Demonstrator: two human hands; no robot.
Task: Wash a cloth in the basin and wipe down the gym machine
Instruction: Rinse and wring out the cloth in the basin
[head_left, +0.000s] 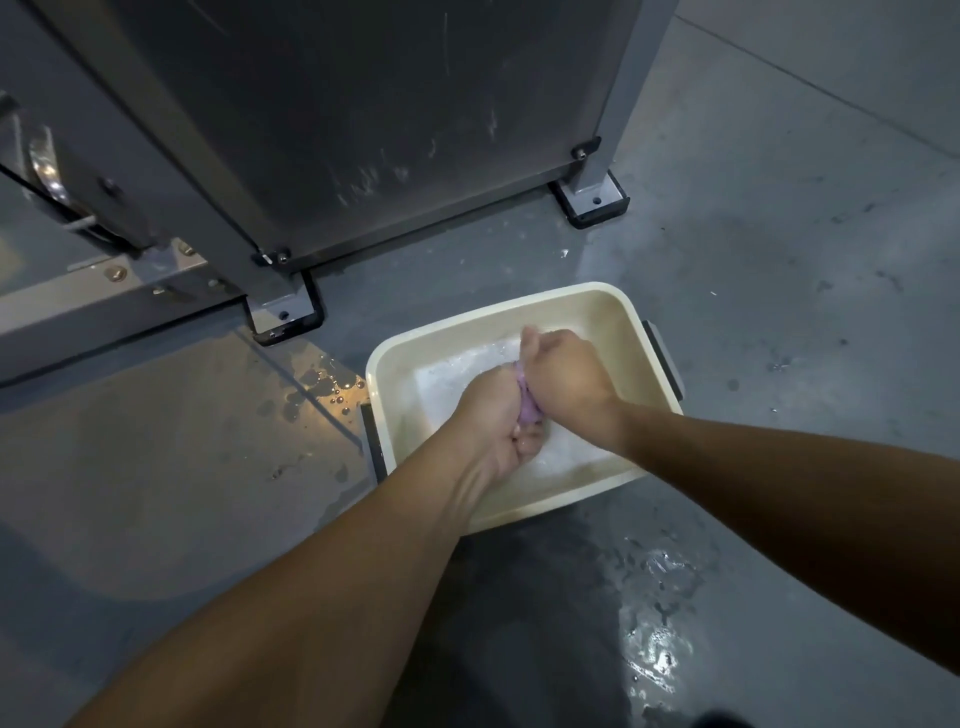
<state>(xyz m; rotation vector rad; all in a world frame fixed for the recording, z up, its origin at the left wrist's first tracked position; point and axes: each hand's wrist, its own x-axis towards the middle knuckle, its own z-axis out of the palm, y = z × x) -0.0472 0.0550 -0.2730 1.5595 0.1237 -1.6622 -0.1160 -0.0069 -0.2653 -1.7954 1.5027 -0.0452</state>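
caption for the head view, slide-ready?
Both hands, left and right, wring a purple cloth over a cream basin beside the gym machine.

The cloth (521, 400) is pale purple, bunched into a tight wad; only a narrow strip of it shows. It sits above the soapy water in the middle of the basin (519, 306). The basin is a cream rectangular tub with dark handles on its two short sides, turned at an angle on the grey floor, holding shallow, foamy white water. The gym machine (332, 130) stands just beyond the basin's far edge: a dark grey panel streaked with pale marks, framed by grey posts bolted to the floor on black-edged foot plates.
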